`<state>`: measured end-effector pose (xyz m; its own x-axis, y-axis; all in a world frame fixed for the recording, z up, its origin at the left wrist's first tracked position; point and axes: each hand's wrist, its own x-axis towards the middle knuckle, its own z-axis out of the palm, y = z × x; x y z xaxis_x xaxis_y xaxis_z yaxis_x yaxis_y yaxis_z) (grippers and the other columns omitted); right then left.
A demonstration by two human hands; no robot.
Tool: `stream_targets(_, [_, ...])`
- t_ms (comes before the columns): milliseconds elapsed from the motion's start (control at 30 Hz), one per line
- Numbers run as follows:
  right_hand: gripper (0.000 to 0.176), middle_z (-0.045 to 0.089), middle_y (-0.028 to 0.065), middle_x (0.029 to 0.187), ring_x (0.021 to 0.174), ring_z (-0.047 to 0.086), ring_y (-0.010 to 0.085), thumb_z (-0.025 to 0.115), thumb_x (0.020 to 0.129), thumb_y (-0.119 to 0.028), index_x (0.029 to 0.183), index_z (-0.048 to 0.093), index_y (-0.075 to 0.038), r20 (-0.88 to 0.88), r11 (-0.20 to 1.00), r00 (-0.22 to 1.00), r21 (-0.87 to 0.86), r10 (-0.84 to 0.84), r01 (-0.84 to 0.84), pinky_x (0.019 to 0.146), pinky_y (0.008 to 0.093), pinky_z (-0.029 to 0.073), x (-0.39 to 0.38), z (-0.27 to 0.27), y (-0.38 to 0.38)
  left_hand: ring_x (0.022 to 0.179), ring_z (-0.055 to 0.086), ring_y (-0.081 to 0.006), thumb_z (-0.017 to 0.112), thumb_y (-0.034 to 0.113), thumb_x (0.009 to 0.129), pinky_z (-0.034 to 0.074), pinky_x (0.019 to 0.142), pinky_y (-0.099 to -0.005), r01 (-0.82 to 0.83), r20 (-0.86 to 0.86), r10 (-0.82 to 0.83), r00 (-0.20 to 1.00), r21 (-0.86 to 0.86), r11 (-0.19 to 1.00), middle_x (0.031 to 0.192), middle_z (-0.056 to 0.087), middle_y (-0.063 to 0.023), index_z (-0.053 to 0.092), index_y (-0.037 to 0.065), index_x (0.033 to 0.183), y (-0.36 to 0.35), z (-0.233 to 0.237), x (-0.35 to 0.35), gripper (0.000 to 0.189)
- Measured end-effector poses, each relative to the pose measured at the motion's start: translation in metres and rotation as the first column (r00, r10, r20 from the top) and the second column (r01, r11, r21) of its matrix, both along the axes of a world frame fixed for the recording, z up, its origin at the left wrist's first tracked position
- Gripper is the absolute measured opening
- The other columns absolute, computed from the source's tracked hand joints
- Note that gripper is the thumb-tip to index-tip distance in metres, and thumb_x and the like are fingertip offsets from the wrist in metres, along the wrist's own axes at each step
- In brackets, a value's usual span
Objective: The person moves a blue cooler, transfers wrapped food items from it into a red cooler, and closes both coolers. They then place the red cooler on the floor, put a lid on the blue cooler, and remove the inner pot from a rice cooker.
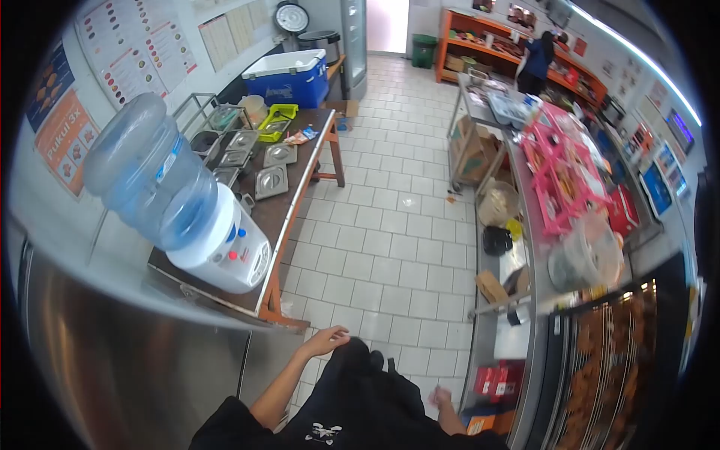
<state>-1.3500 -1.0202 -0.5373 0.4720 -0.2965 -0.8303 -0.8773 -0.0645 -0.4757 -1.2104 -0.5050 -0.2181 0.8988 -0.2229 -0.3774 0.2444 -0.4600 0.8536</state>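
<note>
My left hand (328, 340) hangs in front of my body beside the dark trousers, near the end of the table on the left. Its fingers are apart and nothing shows in them. Low on the right is my right hand (440, 396), small and blurred, beside the metal shelf; its fingers are not clear. The white water dispenser (236, 255) with a large blue bottle (154, 176) stands at the near end of the left table. Metal lids (271, 182) lie farther back on that table.
A tiled floor aisle (382, 255) runs between the tables. Pink crates (555, 161) and a clear tub (585, 259) stand on the right table. A glass-fronted cabinet (607, 367) is at the near right. Another person (534, 66) stands by orange shelves at the back.
</note>
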Motion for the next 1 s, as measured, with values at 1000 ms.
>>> stream_targets(1000, [0.040,0.067,0.0056,0.101,0.089,0.062,0.0146,0.050,0.099,-0.040,0.112,0.062,-0.005,0.643,0.443,0.358,0.033,0.677,-0.896,0.076,0.0298,0.049,1.384,0.360,0.506,0.114,0.059,-0.0205,0.044,0.039,0.102,0.044,0.092,-0.0344,-0.686,-0.282,0.813,0.510,-0.704,0.186,0.119,0.063,-0.0113,0.047,0.007,0.129,0.229,0.080,1.029,0.042])
